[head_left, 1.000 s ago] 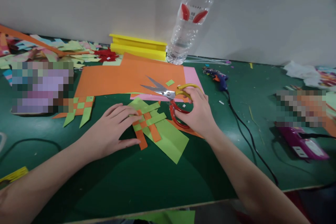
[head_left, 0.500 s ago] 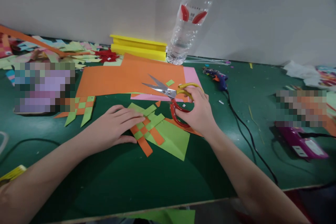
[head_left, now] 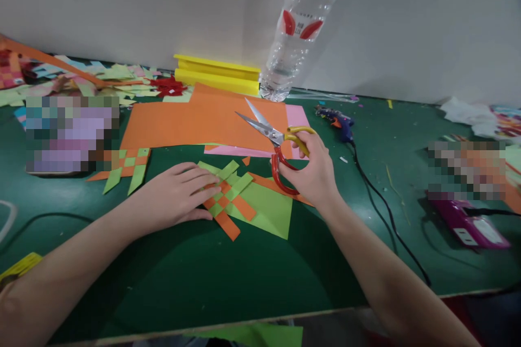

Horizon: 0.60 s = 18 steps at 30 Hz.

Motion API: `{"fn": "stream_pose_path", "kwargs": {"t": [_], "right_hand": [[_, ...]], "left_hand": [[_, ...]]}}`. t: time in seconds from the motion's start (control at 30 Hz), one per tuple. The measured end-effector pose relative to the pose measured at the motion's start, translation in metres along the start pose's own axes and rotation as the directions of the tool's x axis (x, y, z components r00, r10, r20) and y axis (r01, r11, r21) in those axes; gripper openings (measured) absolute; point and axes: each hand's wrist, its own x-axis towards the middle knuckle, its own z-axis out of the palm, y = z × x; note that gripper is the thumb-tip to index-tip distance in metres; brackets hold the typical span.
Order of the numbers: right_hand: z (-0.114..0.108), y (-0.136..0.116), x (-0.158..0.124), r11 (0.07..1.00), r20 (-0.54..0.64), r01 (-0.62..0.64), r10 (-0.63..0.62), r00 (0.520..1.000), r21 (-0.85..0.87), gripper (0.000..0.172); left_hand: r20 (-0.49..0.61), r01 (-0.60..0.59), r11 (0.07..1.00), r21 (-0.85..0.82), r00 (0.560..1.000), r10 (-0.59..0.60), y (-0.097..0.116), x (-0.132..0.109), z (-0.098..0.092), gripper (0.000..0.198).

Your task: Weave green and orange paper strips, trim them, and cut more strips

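Note:
A small woven paper piece of orange and green strips (head_left: 223, 201) lies on the table with its loose ends fanned out. My left hand (head_left: 177, 192) holds its left side, fingers over the top and thumb at the near edge; the part beneath the fingers is hidden. Partly under the weave is a flat green paper (head_left: 273, 210). In my right hand (head_left: 316, 169) are scissors (head_left: 278, 137) with one yellow and one red handle. Their blades are spread and point up and left, over a large orange sheet (head_left: 163, 124).
Another woven paper piece (head_left: 130, 161) lies at left beside a blurred-out phone-like object (head_left: 71, 141). Behind are paper scraps (head_left: 118, 73), a folded yellow strip (head_left: 217, 77) and a water bottle (head_left: 299, 27). A glue gun (head_left: 340, 123) trails its cord right, near a purple power strip (head_left: 468, 222).
My right hand has lifted the scissors slightly up and to the right, away from the weave. A small green scrap near the blades is no longer seen. My left hand has stayed almost still.

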Motion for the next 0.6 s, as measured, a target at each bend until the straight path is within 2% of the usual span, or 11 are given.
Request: {"fn": "stream_pose_path", "kwargs": {"t": [0.3, 0.43, 0.6], "right_hand": [[0.002, 0.000, -0.001, 1.000, -0.005, 0.013, -0.012, 1.000, 0.015, 0.043], [0.001, 0.000, -0.001, 1.000, 0.008, -0.014, 0.014, 1.000, 0.021, 0.044], [0.001, 0.000, 0.000, 1.000, -0.005, -0.011, 0.011, 1.000, 0.025, 0.046]], "left_hand": [[-0.110, -0.030, 0.994, 0.102, 0.993, 0.041, 0.007, 0.004, 0.000, 0.025], [-0.121, -0.063, 0.978, 0.197, 0.989, 0.088, 0.013, 0.006, 0.001, 0.024], [-0.183, -0.006, 0.974, 0.225, 0.982, 0.048, 0.017, 0.009, 0.000, 0.017]]}}
